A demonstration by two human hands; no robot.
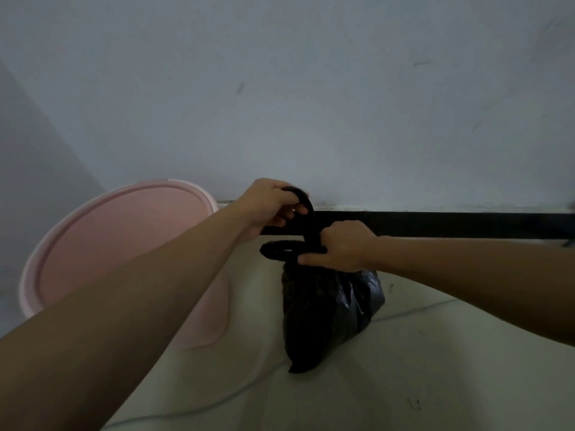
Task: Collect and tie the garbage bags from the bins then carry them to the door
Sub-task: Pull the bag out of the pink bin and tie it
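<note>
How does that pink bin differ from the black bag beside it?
The pink bin is pale, smooth and round; the black garbage bag is dark and crinkled. No hand holds the bin, while the left hand and right hand grip the bag's handles. Both are close to the wall.

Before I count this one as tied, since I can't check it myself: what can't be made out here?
All head view.
Knot in the bag handles: the right hand covers the crossing.
Bag contents: black plastic hides them.
Pink bin front: the left forearm covers it.
Door: outside the frame.
</note>
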